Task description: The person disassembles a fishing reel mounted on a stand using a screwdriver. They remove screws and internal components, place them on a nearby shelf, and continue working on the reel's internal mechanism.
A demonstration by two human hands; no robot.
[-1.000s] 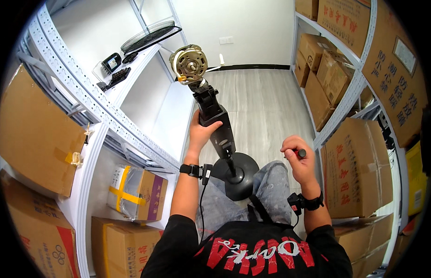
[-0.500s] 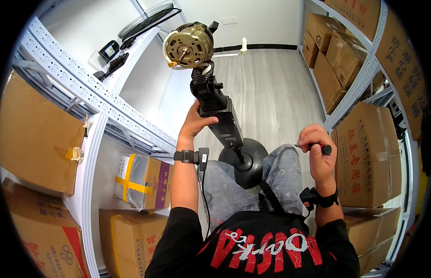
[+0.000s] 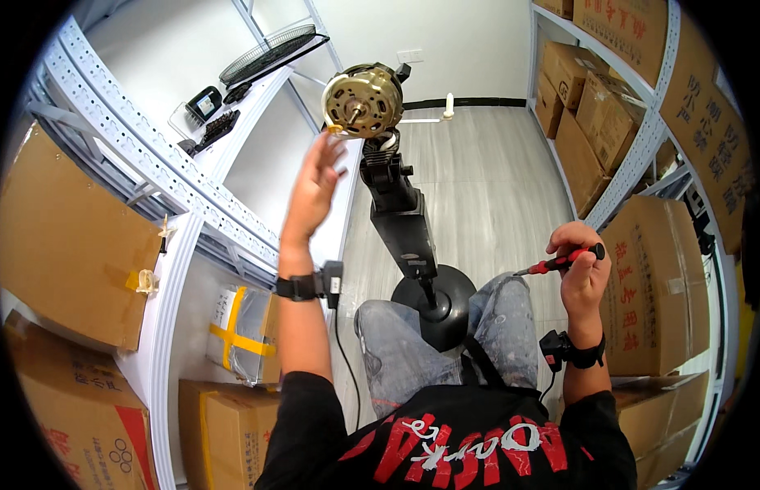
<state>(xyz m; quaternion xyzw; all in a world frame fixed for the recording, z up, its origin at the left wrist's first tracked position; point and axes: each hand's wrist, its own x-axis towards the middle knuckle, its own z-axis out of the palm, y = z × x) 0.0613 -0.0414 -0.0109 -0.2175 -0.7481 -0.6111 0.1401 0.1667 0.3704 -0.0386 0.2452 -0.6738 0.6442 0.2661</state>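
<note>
Before me stands a pedestal fan with its motor (image 3: 363, 101) bare at the top, a shaft sticking out of the brassy housing. Below the motor come a black neck joint and a black column (image 3: 401, 237), down to a round black base (image 3: 447, 314) between my knees. My left hand (image 3: 313, 192) is raised just below and left of the motor, its fingers stretched and slightly blurred, holding nothing. In my right hand (image 3: 582, 265), over my right knee, is a red and black screwdriver (image 3: 555, 263) with its tip pointing left.
On the white shelf at the far left lie a fan grille (image 3: 270, 55) and a dark part with a label (image 3: 205, 104). Cardboard boxes (image 3: 70, 237) fill the left rack, and more boxes (image 3: 653, 282) the right one. A white upright object (image 3: 448, 106) stands by the far wall.
My left hand has let go of the black column and risen toward the motor. The screwdriver in my right hand has turned, so more of its red handle shows. The view has shifted slightly.
</note>
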